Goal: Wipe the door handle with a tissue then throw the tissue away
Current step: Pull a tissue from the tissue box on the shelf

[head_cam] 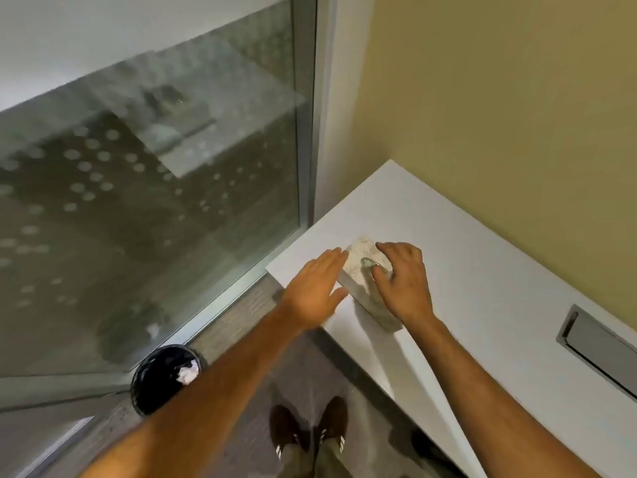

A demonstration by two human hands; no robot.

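Observation:
A pale marbled tissue box (355, 267) lies on the white desk (482, 291), near its left corner. My left hand (315, 291) is flat against the box's left side with the fingers stretched out. My right hand (403, 281) arches over the top of the box, its thumb tip at the oval slot (366, 262). No tissue shows between the fingers. On the floor at lower left stands a black bin (155, 384) with a crumpled white tissue (188, 372) in it. No door handle is in view.
A glass panel in a metal frame (306, 132) fills the left side, down to the floor. A yellow wall (499, 81) backs the desk. A metal cable flap (599, 343) is set into the desk at right. My shoes (310, 429) stand on grey carpet beside the desk edge.

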